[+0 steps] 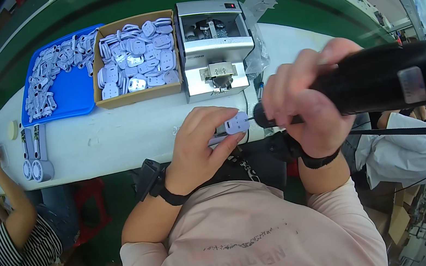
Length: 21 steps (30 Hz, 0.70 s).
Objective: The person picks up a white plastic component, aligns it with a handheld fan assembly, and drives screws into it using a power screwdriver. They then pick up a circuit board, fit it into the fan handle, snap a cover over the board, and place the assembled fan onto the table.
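My left hand (193, 147) pinches a small pale-lavender plastic housing (236, 123) between thumb and fingers, close to the bench's front edge. Part of another pale piece shows under it, mostly hidden by the fingers. Wrapped round a black electric screwdriver (381, 77) is my right hand (311, 107), holding the tool almost level. The thin bit points left and meets the housing's right end, or comes very close to it; I cannot tell which. Any screw there is too small to make out.
A silver screw feeder (217, 50) stands behind my hands. Left of it are a cardboard box (141, 95) of pale housings and a blue tray (80, 92) of pale plastic parts. Two pale fan-shaped pieces (41, 168) lie further left. People sit at both sides.
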{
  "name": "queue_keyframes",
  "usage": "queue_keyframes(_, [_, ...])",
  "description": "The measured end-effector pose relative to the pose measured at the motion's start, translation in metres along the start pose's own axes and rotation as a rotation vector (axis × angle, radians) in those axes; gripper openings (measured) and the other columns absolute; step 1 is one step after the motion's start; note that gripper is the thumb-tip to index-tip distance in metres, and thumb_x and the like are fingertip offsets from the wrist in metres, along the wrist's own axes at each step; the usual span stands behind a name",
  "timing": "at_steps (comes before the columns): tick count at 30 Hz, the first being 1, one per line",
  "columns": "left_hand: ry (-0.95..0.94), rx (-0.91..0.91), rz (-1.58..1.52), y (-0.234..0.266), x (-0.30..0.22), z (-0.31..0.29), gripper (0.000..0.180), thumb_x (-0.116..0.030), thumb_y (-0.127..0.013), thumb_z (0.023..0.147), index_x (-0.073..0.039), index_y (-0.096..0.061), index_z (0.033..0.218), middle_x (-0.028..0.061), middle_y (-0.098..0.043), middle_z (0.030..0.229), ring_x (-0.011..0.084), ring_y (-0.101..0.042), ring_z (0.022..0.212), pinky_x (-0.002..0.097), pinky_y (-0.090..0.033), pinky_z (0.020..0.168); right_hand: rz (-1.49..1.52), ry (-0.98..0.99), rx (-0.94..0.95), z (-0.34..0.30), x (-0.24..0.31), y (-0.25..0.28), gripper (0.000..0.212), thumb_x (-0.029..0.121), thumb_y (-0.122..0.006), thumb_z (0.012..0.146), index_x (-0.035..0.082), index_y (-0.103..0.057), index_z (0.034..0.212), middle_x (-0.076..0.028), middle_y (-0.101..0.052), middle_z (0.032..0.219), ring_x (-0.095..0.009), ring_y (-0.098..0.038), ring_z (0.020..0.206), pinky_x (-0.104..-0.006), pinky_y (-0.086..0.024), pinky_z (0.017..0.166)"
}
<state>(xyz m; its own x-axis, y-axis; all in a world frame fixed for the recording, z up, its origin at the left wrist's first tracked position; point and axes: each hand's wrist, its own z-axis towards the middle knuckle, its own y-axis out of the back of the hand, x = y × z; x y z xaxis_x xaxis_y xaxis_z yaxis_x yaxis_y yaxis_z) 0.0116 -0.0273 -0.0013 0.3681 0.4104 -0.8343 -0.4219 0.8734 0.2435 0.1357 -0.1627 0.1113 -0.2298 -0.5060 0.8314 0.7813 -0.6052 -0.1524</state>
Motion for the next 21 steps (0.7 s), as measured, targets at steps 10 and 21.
queue_keyframes(10, [0.033, -0.001, 0.031, -0.008, -0.001, -0.003, 0.042, -0.007, -0.084, 0.083, -0.004, -0.07, 0.123, 0.0144, -0.071, 0.113, 0.0348, -0.067, 0.103, 0.041, -0.055, 0.088, -0.061, -0.082, -0.04, -0.007, -0.002, 0.005, 0.046, -0.003, -0.068, 0.091, 0.008, -0.046, 0.13, -0.007, -0.055, 0.08, -0.018, -0.055, 0.06, -0.0341, -0.05, 0.056])
queue_keyframes(21, [0.265, 0.144, 0.165, -0.007, 0.035, -0.026, 0.061, -0.013, -0.082, 0.087, -0.006, -0.058, 0.143, 0.0145, -0.071, 0.114, 0.0337, -0.066, 0.105, 0.0434, -0.051, 0.096, 0.141, -0.179, -0.603, -0.031, 0.013, 0.074, 0.041, 0.017, -0.062, 0.102, 0.004, -0.047, 0.138, -0.005, -0.057, 0.09, -0.016, -0.058, 0.068, -0.0349, -0.052, 0.062])
